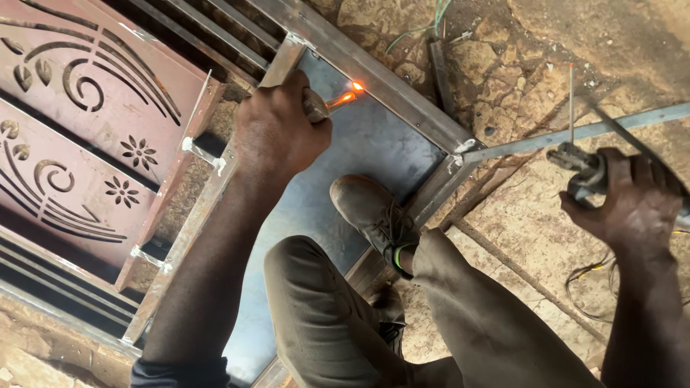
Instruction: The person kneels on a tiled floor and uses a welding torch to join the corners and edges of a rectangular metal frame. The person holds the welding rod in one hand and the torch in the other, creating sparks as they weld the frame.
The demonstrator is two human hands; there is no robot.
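Observation:
My left hand [280,129] is closed around a short rod [338,100] whose tip glows orange just above the grey metal sheet [374,147], near the inner corner of the steel frame [392,79]. My right hand [636,208] grips a welding electrode holder [583,171] off to the right, over the stone floor. A thin welding rod [571,100] sticks straight up out of the holder. My worn shoe [370,212] stands on the sheet between both hands.
A reddish decorative cut-out panel [86,108] lies to the left of the frame. A thin steel bar [575,133] runs right from the frame's corner. A cable [586,284] and green wires [420,27] lie on the cracked stone floor.

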